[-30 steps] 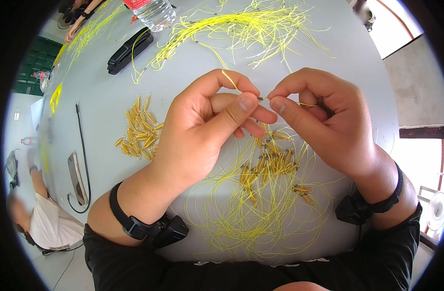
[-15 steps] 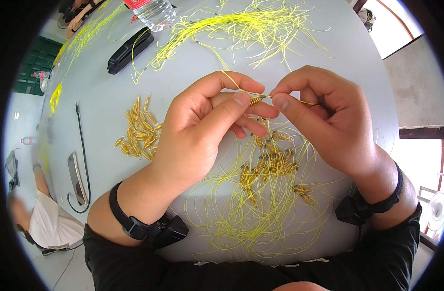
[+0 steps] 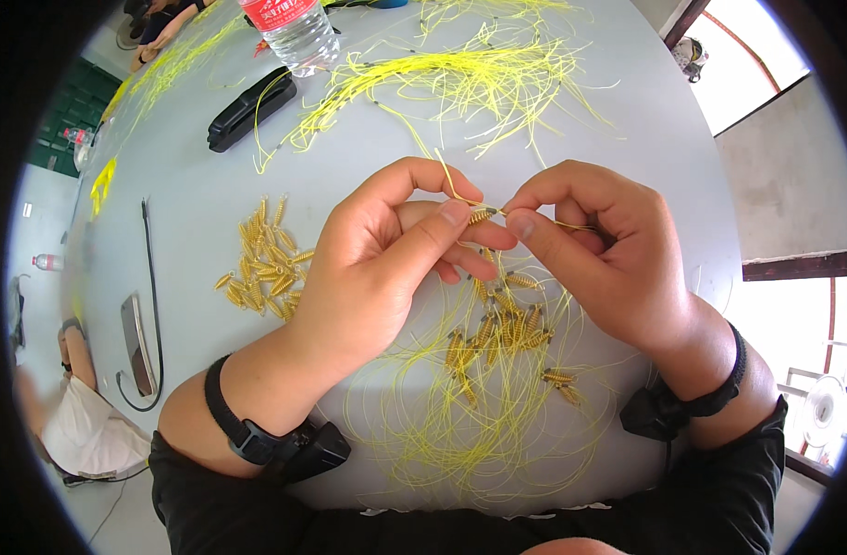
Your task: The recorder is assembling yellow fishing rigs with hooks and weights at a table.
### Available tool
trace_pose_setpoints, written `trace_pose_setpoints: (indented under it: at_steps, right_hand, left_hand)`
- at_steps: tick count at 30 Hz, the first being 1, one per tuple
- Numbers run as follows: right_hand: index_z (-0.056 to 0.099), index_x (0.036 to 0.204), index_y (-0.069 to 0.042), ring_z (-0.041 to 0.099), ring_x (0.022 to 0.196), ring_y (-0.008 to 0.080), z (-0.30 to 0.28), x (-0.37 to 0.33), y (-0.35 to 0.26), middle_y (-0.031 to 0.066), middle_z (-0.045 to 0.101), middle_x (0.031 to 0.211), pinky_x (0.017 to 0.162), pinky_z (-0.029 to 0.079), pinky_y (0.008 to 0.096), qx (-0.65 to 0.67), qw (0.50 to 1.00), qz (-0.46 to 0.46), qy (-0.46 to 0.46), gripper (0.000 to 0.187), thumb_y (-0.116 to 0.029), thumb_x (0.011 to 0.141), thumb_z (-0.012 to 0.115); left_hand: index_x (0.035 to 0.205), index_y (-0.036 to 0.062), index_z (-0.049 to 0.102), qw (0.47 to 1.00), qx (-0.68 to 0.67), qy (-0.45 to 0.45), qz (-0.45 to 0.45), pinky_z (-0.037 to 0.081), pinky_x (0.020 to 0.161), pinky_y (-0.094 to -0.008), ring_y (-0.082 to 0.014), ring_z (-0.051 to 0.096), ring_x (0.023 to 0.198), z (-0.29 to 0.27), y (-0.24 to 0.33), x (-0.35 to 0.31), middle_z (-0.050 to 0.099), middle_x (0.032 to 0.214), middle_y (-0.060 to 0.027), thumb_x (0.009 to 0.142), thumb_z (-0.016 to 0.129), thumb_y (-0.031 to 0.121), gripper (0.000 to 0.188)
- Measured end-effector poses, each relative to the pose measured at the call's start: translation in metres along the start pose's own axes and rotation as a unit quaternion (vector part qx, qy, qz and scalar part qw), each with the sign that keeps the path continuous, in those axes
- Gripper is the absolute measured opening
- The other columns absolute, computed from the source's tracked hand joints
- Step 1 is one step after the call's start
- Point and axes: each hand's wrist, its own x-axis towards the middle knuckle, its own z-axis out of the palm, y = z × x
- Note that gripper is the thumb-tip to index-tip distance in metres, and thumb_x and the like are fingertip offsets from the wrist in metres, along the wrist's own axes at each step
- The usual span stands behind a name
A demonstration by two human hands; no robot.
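Observation:
My left hand (image 3: 386, 245) is closed, pinching a small gold coiled spring (image 3: 482, 216) between thumb and forefinger. From the grey end of that spring, thin yellow line runs to my right hand (image 3: 594, 245), whose thumb and forefinger are pinched on it. The two sets of fingertips are close together above the table. Below them lies a heap of gold springs (image 3: 506, 328) with yellow line attached, its loops (image 3: 479, 439) spreading toward my body. Left of my left hand is a pile of loose gold springs (image 3: 261, 264) with no line visible on them.
A bundle of yellow lines (image 3: 479, 74) lies across the far table, beside a black case (image 3: 251, 109) and a water bottle (image 3: 298, 37). A phone (image 3: 138, 344) and a black cable (image 3: 155, 305) are at the left. Another person (image 3: 86, 425) sits beyond the left edge.
Both hands sit slightly lower in the picture, and the whole view has shifted a little. The pinch on the spring and on the line stays the same.

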Motion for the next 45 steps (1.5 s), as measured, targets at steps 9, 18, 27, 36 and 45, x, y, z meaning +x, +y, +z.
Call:
trace_pose_setpoints:
  at_steps: [9,18,27,36,45]
  right_hand:
    - [0.065,0.093,-0.002,0.025,0.055,0.001,-0.001,0.001,0.001,-0.0108,0.029,0.06,0.05,0.02,0.0208,0.002,1.0,0.0,-0.006,0.006,-0.004,0.088,0.064]
    - [0.066,0.087,-0.004,0.027,0.047,0.0042,0.002,0.001,0.0,-0.0046,0.026,0.05,0.044,0.024,0.0259,0.025,1.0,0.01,0.001,0.006,-0.007,0.082,0.068]
    - [0.065,0.085,-0.005,0.025,0.046,0.0055,0.002,0.002,0.002,-0.0041,0.024,0.049,0.043,0.022,0.0274,0.014,1.0,-0.015,-0.009,0.005,-0.008,0.082,0.068]
    - [0.065,0.084,-0.005,0.025,0.046,0.0052,0.003,0.003,0.003,-0.0042,0.024,0.049,0.043,0.022,0.0276,-0.001,1.0,-0.016,-0.01,0.005,-0.008,0.082,0.068]
    - [0.065,0.083,-0.004,0.027,0.048,0.006,0.002,0.002,0.003,-0.0033,0.027,0.05,0.044,0.023,0.0272,-0.022,0.999,-0.005,0.037,0.004,-0.007,0.082,0.067]
  left_hand:
    - [0.106,0.0064,0.05,1.0,0.008,-0.005,0.001,0.051,0.071,-0.0267,-0.0197,0.068,0.078,0.001,0.001,0.001,0.07,0.094,-0.0152,0.099,0.047,0.019,0.014]
    - [0.095,0.006,0.054,0.999,0.002,-0.018,0.048,0.045,0.071,-0.028,-0.0163,0.06,0.082,-0.004,0.002,-0.001,0.059,0.105,-0.0123,0.092,0.048,0.016,0.012]
    - [0.084,0.0048,0.058,0.993,0.026,-0.031,0.109,0.033,0.086,-0.03,-0.0152,0.044,0.096,-0.003,0.007,-0.003,0.048,0.107,-0.0104,0.087,0.054,0.024,0.02]
    - [0.094,0.0028,0.063,0.962,0.139,0.092,0.218,0.041,0.077,-0.028,-0.0127,0.051,0.097,0.002,0.003,-0.003,0.053,0.111,-0.0098,0.093,0.053,0.015,0.015]
    - [0.106,0.0009,0.062,0.975,0.185,0.079,0.099,0.041,0.046,-0.0155,-0.0092,0.06,0.062,0.012,0.015,-0.014,0.06,0.112,-0.0109,0.096,0.054,0.012,0.017]
